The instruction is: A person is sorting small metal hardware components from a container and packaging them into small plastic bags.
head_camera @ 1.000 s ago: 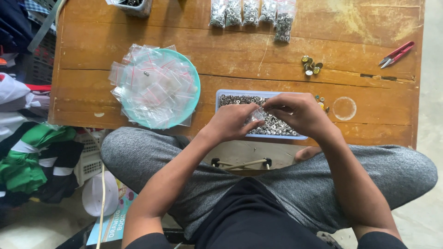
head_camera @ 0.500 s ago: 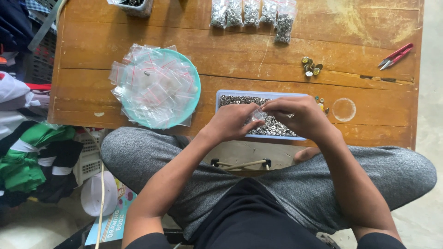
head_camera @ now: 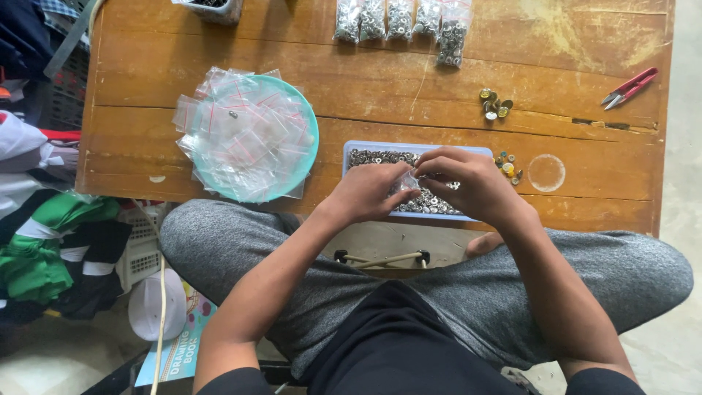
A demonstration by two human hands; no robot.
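Above the blue tray (head_camera: 468, 213) of small metal rings, at the near edge of the wooden desk (head_camera: 365, 95), the left hand (head_camera: 365, 192) and the right hand (head_camera: 472, 183) meet on a small clear zip bag (head_camera: 407, 181). Both hands are pinched on the bag, fingertips close together, with the bag held just over the ring pile.

Risks from this position:
- The bag is thin and slippery. A loose pinch would probably let it drop into the tray or tip rings out of its mouth.
- The tray sits close to the desk edge, over the lap. A nudge from either wrist could push it off and scatter the rings.
- Loose rings would likely roll toward the brass and coloured buttons (head_camera: 494, 104) or off the desk.
- The heap of empty clear bags in the teal bowl (head_camera: 311, 139) is light and overhangs the rim. An arm sweep or a draught could shed several.

Limits of the view:
- The bag's mouth and contents are hidden behind the fingers, so whether it is open or sealed cannot be told.
- The near half of the tray is covered by both hands.
- The filled bags (head_camera: 398, 18) and a container at the far edge are cut off by the frame.
- The red snips (head_camera: 629, 86) lie well apart, at the right.
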